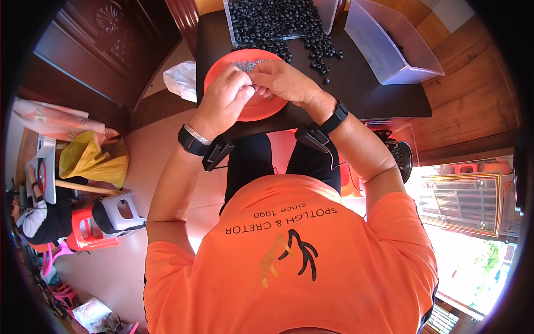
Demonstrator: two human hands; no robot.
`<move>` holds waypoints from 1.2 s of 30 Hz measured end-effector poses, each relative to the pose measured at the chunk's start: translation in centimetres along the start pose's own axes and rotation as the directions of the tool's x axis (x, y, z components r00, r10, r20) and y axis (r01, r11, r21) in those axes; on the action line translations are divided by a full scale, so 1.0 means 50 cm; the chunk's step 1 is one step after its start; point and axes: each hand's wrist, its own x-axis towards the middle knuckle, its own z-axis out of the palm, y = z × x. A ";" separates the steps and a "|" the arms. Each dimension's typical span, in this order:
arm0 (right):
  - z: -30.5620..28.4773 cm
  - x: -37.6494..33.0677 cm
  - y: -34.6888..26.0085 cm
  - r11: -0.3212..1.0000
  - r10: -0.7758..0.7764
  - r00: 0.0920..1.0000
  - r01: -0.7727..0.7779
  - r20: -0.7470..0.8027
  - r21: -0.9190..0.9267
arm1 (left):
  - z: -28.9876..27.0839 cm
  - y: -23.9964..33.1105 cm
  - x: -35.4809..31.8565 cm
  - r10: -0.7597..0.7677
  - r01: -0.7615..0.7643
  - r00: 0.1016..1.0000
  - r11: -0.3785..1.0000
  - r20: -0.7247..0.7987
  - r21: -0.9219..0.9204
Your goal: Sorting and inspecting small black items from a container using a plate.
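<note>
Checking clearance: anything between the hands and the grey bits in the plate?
Nothing visible. The left hand and right hand are together over the plate, with grey bits showing beside them. The black beads lie past its far rim, outside that gap.

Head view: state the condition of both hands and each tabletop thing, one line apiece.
Red plate: face up, holding grey bits.
Left hand: fingers bent over it.
Right hand: likewise; anything pinched is unclear.
Black pieces: heaped in a clear bin, some loose on the table.
Translucent bin: open-topped.
</note>
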 end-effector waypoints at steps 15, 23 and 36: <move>0.020 -0.020 -0.011 0.879 -0.406 0.906 0.351 -0.121 -0.322 | 0.025 -0.047 -0.014 -0.558 0.309 0.801 0.071 0.219 -0.949; -0.016 -0.002 0.003 0.967 -0.101 0.975 0.144 -0.199 0.212 | 0.009 -0.016 0.021 -0.161 0.123 0.981 0.950 -0.112 -0.288; -0.028 0.006 -0.002 0.925 -0.132 0.986 0.159 -0.100 0.346 | 0.006 -0.038 0.033 -0.375 0.372 0.918 0.704 0.128 -0.604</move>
